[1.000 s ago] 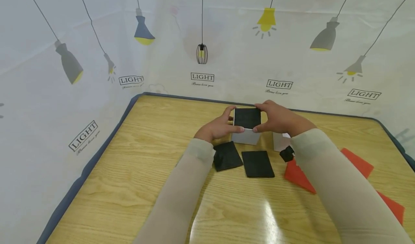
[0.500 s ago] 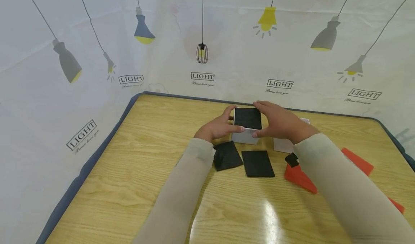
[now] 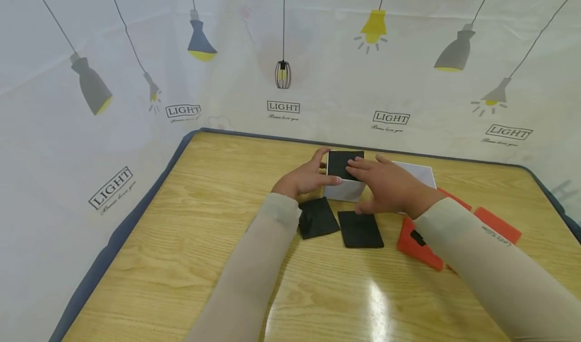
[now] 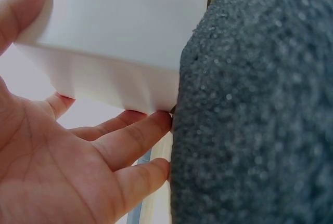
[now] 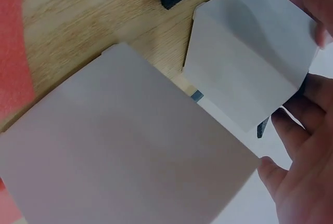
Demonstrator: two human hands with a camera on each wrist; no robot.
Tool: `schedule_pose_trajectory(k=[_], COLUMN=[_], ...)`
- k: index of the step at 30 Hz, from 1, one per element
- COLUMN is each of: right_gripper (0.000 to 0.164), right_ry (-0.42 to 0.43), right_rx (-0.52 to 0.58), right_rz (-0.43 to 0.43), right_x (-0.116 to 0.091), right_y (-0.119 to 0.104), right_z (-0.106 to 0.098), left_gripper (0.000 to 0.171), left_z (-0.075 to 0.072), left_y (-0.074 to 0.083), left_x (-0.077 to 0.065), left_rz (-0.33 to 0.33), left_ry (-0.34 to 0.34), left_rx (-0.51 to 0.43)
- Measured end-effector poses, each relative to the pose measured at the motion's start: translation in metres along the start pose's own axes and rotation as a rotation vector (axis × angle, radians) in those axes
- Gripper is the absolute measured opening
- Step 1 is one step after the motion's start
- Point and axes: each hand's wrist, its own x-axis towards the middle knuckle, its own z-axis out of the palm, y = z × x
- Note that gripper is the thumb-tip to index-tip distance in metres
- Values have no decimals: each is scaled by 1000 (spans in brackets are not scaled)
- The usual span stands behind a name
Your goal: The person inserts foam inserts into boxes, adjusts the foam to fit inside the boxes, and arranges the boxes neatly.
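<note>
A white box (image 3: 343, 191) stands at the back of the table with a black square of foam-like sheet (image 3: 338, 164) over its top. My left hand (image 3: 303, 178) holds the box from the left. In the left wrist view, its thumb lies on one white face (image 4: 119, 21) and the fingertips touch another. My right hand (image 3: 391, 184) lays extended fingers over the right part of the black square, its thumb pointing down near the box's front right edge. In front lie two more black squares, a left one (image 3: 319, 218) and a right one (image 3: 361, 230).
A second, larger white box (image 3: 417, 173) stands to the right, partly behind my right hand. Several red sheets (image 3: 498, 224) lie near my right forearm, one with a small black piece (image 3: 417, 237) on it. A printed curtain (image 3: 331, 79) rises behind the table edge.
My right hand has left the box's right edge, moved nearer and spread its fingers over the black top. The left hand keeps its hold; the box stays in place.
</note>
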Motion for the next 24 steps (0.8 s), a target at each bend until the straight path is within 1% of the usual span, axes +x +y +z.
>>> schedule_pose_trajectory(k=[12, 24], right_gripper=[95, 90], right_ry=[-32, -42], right_rx=[-2, -31], right_rz=[14, 11], right_x=[7, 15], right_y=[-1, -3], right_z=[1, 3], left_gripper=[99, 102], left_z=[0, 0], left_y=[-1, 0], left_x=[1, 0], left_rz=[10, -9], left_ry=[0, 0], left_rx=[-15, -19])
